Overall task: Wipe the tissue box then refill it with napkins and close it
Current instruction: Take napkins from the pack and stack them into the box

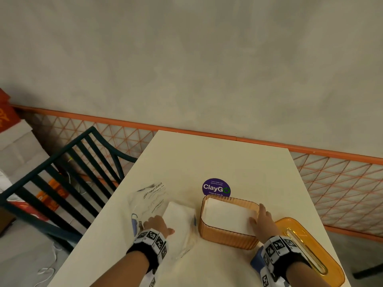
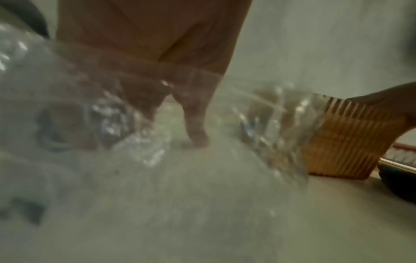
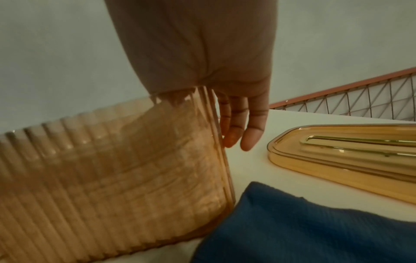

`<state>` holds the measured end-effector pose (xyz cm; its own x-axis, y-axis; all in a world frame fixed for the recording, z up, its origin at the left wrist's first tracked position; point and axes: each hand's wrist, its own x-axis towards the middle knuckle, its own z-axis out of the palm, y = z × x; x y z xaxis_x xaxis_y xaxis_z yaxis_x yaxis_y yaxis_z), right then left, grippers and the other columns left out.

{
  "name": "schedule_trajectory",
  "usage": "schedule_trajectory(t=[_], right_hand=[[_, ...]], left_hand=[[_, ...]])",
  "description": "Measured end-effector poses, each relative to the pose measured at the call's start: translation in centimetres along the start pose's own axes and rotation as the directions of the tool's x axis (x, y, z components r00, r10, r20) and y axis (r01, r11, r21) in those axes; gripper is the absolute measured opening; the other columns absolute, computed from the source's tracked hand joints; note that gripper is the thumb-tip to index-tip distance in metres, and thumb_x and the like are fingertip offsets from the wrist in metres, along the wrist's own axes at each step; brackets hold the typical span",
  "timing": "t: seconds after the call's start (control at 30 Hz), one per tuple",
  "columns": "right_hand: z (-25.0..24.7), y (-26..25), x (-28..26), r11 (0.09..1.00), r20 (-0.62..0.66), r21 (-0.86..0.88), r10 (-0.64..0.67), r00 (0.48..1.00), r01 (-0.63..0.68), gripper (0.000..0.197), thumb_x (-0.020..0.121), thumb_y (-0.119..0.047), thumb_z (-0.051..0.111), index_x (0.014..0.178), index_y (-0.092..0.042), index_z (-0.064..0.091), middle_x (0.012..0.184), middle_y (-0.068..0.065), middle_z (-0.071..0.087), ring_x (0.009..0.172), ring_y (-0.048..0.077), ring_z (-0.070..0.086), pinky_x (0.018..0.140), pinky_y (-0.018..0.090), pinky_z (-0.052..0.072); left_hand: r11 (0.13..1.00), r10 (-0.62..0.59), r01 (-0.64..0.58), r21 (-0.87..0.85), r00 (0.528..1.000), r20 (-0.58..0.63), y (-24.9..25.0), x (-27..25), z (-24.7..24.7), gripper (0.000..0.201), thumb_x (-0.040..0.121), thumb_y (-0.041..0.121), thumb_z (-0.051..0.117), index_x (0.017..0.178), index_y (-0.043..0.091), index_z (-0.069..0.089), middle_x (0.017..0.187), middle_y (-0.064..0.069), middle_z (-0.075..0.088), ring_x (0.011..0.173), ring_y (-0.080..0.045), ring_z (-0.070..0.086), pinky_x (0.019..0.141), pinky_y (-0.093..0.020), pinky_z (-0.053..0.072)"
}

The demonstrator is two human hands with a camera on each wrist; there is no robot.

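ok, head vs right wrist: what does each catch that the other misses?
Only head: the left hand on the napkin pack, the white napkins from above inside the open box, the purple sticker, the chair.
Only right wrist: fingers hanging straight down outside the box's end wall, the blue cloth spread out.
Both: the box, the lid lying off beside it, the right hand, the table.
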<state>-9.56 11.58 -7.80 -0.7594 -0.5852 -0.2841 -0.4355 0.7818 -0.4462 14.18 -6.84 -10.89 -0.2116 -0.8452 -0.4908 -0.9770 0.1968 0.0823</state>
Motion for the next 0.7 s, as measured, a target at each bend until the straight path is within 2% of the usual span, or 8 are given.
schedule_trajectory(t=[0.2,0.33,0.4,0.43,0.5,0.57,0.63,0.7], right_hand=[[-0.2,0.0,-0.4,1.000,-0.010,-0.023,0.001,1.000,-0.001,0.061,0.098,-0.027,0.040,0.147,-0.011,0.007,0.141,0.016,0.038,0.118,0.031,0.054,0.093,0.035,0.048],[-0.2,-0.2,-0.5,1.000,0.003,-0.028,0.003,1.000,-0.003,0.063,0.098,-0.027,0.040,0.147,-0.011,0.004,0.144,0.016,0.035,0.121,0.030,0.052,0.095,0.035,0.047],[-0.2,-0.2,-0.5,0.999,0.001,-0.033,0.002,1.000,-0.002,0.064,0.098,-0.028,0.040,0.148,-0.011,0.003,0.145,0.015,0.034,0.122,0.030,0.051,0.096,0.034,0.047],[-0.2,-0.2,-0.5,0.999,0.001,-0.035,0.002,1.000,-0.002,0.064,0.098,-0.028,0.040,0.148,-0.011,0.003,0.145,0.015,0.035,0.123,0.029,0.051,0.096,0.034,0.047],[-0.1,-0.1,-0.4,0.999,0.004,-0.045,0.002,1.000,-0.002,0.064,0.098,-0.028,0.041,0.148,-0.011,0.003,0.144,0.015,0.035,0.123,0.029,0.051,0.096,0.034,0.047],[-0.1,0.0,-0.3,0.998,0.017,-0.056,0.004,1.000,-0.003,0.066,0.097,-0.030,0.042,0.147,-0.011,0.004,0.144,0.015,0.036,0.123,0.029,0.051,0.096,0.034,0.047],[-0.4,0.0,-0.1,0.994,0.030,-0.106,0.004,1.000,-0.001,0.069,0.095,-0.035,0.045,0.147,-0.010,0.007,0.144,0.015,0.035,0.125,0.030,0.048,0.100,0.036,0.045],[-1.4,-0.4,-0.1,0.980,-0.003,-0.199,-0.021,1.000,0.020,0.071,0.094,-0.043,0.045,0.147,-0.010,0.011,0.144,0.015,0.035,0.128,0.032,0.042,0.104,0.038,0.041]], left_hand=[[0.996,0.076,-0.064,0.069,0.978,-0.194,0.6,-1.1,1.1,0.057,0.087,0.040,0.058,0.132,0.018,0.032,0.137,-0.003,0.038,0.128,-0.023,0.037,0.103,-0.041,0.037],[0.990,0.131,-0.117,0.081,0.970,-0.205,0.9,-1.1,1.3,0.049,0.091,0.032,0.054,0.132,0.017,0.033,0.137,-0.003,0.039,0.129,-0.023,0.037,0.103,-0.040,0.036],[0.985,0.152,-0.161,-0.069,0.981,-0.119,0.9,-0.4,1.3,0.043,0.092,0.022,0.051,0.131,0.013,0.036,0.136,-0.007,0.044,0.127,-0.024,0.043,0.104,-0.038,0.037],[0.969,0.177,-0.185,-0.163,0.982,-0.065,0.7,-0.1,1.1,0.036,0.092,0.018,0.050,0.125,0.010,0.040,0.133,-0.010,0.048,0.124,-0.026,0.047,0.102,-0.036,0.038],[0.937,0.201,-0.196,-0.289,0.980,-0.012,0.3,0.1,0.1,0.019,0.089,0.014,0.054,0.102,0.009,0.042,0.121,-0.013,0.055,0.111,-0.026,0.054,0.095,-0.032,0.042],[0.900,0.214,-0.186,-0.395,0.976,0.028,-0.3,0.3,-1.1,0.023,0.087,0.011,0.059,0.093,0.011,0.037,0.108,-0.011,0.052,0.098,-0.021,0.051,0.093,-0.031,0.042],[0.840,0.250,-0.197,-0.506,0.967,0.039,-0.8,0.0,-2.8,0.026,0.086,0.010,0.062,0.103,0.010,0.043,0.112,-0.009,0.051,0.097,-0.019,0.048,0.089,-0.029,0.041],[0.748,0.297,-0.204,-0.632,0.954,0.044,-1.6,-0.6,-5.0,0.042,0.086,0.008,0.063,0.123,0.007,0.043,0.124,-0.012,0.054,0.107,-0.023,0.053,0.092,-0.029,0.041]])
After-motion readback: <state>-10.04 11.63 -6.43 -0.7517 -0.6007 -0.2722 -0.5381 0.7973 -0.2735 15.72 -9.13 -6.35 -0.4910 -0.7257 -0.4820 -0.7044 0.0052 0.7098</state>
